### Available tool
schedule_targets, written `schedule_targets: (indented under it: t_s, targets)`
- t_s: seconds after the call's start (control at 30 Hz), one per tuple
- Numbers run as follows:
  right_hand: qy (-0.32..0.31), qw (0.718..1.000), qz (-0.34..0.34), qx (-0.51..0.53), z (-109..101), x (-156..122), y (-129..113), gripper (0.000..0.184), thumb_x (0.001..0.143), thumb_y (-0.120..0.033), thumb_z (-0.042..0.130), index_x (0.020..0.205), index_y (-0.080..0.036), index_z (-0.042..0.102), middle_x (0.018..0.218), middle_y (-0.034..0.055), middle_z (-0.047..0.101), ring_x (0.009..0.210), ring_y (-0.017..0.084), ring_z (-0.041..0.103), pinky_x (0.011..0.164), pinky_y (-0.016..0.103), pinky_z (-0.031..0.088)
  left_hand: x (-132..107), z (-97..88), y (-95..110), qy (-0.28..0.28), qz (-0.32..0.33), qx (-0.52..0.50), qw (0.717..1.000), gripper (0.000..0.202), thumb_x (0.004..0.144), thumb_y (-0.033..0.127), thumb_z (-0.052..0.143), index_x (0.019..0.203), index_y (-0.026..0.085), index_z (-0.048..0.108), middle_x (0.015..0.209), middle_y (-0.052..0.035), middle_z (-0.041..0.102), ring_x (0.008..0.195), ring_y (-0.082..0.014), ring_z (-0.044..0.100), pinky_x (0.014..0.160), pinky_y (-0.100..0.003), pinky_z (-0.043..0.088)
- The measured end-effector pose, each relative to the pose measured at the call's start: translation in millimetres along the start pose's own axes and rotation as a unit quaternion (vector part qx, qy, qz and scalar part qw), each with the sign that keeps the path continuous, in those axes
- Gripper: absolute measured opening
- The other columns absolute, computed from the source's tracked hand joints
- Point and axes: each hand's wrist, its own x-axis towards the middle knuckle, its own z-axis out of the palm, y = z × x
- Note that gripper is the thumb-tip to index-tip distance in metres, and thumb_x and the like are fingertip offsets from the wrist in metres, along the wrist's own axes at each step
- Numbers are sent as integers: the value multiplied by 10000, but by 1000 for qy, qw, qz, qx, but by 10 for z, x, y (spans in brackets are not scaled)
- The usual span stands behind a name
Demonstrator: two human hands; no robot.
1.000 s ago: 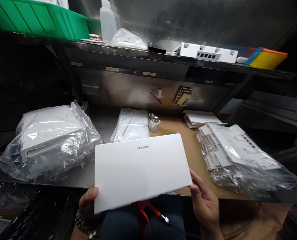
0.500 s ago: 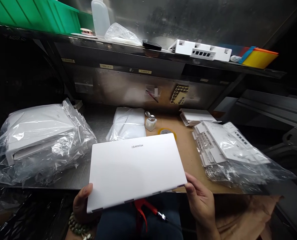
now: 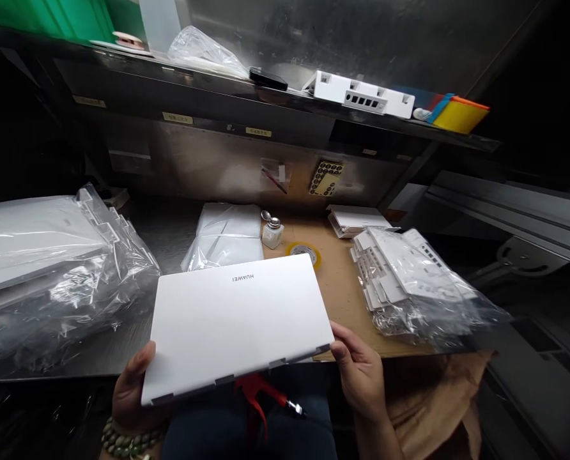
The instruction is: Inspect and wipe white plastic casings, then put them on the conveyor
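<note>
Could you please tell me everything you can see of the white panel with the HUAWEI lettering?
The white panel is roughly rectangular, smooth and plastic-looking, with no visible damage on its upper face. Small grey HUAWEI lettering sits near the far edge, upside down in this view. Darker grey segments break up the near edge. It is held aslant, left hand at the left edge, right hand at the near right corner. Its underside is hidden.

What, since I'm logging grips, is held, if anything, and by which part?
A white HUAWEI panel: left hand on one short edge, right hand near the opposite edge's lower corner.
</note>
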Motion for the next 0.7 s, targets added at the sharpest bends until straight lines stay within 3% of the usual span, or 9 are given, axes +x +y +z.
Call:
schedule_targets:
  t_s: [0.13, 0.2, 0.27, 0.33, 0.47, 0.57, 0.63, 0.7]
  targets:
    - [5, 1000, 1, -9, -20, -20, 31, 284, 958, -326, 674, 1230, -328, 754, 1151, 42, 751, 1013, 213, 753, 848, 221, 617, 18, -18, -2, -31, -18, 5, 999, 361, 777, 607, 732, 991, 318, 756, 1059, 54, 777, 1342, -294, 564, 864, -321, 636]
    - [7, 1000, 2, -10, -23, -23, 46, 264, 963, -324, 665, 1209, -329, 762, 1151, 35, 752, 1011, 205, 753, 853, 214, 614, 59, -59, -8, -52, -9, 31, 998, 396, 798, 628, 715, 1001, 292, 764, 1072, 29, 777, 1298, -279, 604, 912, -295, 612]
    - [3, 1000, 9, -14, -29, -19, 64, 253, 971, -319, 654, 1198, -328, 765, 1156, 31, 752, 1018, 199, 751, 855, 211, 613, 82, -56, 3, -68, 0, 53, 996, 467, 745, 648, 758, 984, 247, 770, 1034, -36, 783, 1194, -314, 672, 930, -330, 611]
    - [-3, 1000, 17, -17, -48, -10, 90, 271, 978, -312, 643, 1225, -327, 753, 1173, 33, 747, 1041, 197, 745, 877, 221, 611, 66, 23, 48, -96, 0, 75, 993, 455, 690, 569, 834, 970, 217, 763, 1001, -80, 783, 1102, -340, 711, 921, -368, 617]
    - [-28, 999, 29, -23, -116, 20, 166, 318, 987, -304, 630, 1293, -307, 719, 1231, 53, 727, 1131, 209, 714, 959, 267, 596, -36, 302, 174, -145, 10, 157, 977, 611, 641, 382, 919, 1185, 209, 700, 1100, -106, 761, 1074, -345, 711, 896, -393, 621]
    - [-63, 997, 34, -39, -159, 65, 202, 304, 999, -302, 614, 1283, -323, 722, 1303, 37, 696, 1246, 207, 654, 1089, 305, 527, -54, 382, 180, -131, 71, 173, 974, 721, 552, 373, 964, 1196, 192, 694, 1093, -96, 754, 1048, -330, 709, 830, -332, 631]
    - [-69, 996, 37, -43, -170, 114, 187, 339, 1001, -295, 616, 1326, -361, 684, 1375, 9, 654, 1308, 187, 609, 1142, 300, 479, -23, 337, 140, -138, 148, 182, 962, 576, 596, 381, 947, 1094, 193, 727, 1055, -65, 755, 998, -274, 714, 810, -248, 614]
    - [-72, 996, 30, -32, -162, 179, 138, 430, 994, -282, 632, 1408, -393, 603, 1426, -5, 618, 1333, 170, 587, 1137, 280, 481, 9, 267, 100, -182, 224, 237, 928, 361, 701, 365, 899, 987, 202, 752, 1003, -48, 757, 939, -218, 716, 823, -188, 587]
